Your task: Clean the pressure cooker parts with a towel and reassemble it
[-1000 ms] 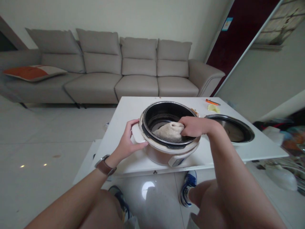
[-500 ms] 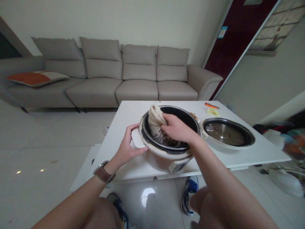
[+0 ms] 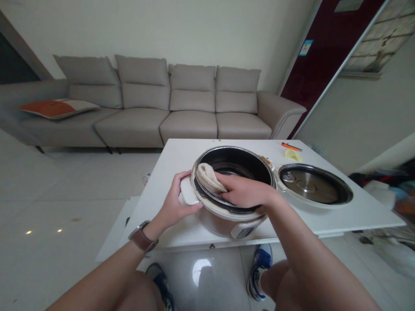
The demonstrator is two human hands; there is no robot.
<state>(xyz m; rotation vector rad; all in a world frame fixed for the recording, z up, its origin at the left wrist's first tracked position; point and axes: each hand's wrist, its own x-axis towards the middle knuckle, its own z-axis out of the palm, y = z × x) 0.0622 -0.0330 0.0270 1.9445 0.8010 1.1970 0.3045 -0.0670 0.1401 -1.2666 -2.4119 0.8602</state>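
Observation:
An open rice cooker (image 3: 223,218) with a dark inner pot (image 3: 241,162) stands on the white table (image 3: 168,168). My left hand (image 3: 177,203) is closed around the cooker's white side handle. My right hand (image 3: 244,192) reaches into the pot and presses a beige cloth (image 3: 207,178) against the pot's near left wall and rim. Its fingers lie over the cloth. The cooker's lid (image 3: 314,188) lies open to the right, inner metal plate up.
An orange-handled tool (image 3: 291,146) and a yellow scrap (image 3: 293,155) lie at the table's far right. A grey sofa (image 3: 181,108) with an orange cushion (image 3: 52,108) stands behind. Cluttered items (image 3: 389,190) sit at the right. My shoes (image 3: 259,268) rest on the tiled floor.
My right hand swept the cloth from the pot's right side to its left wall, lifting it above the rim midway, then pressing it down. The left hand kept its hold.

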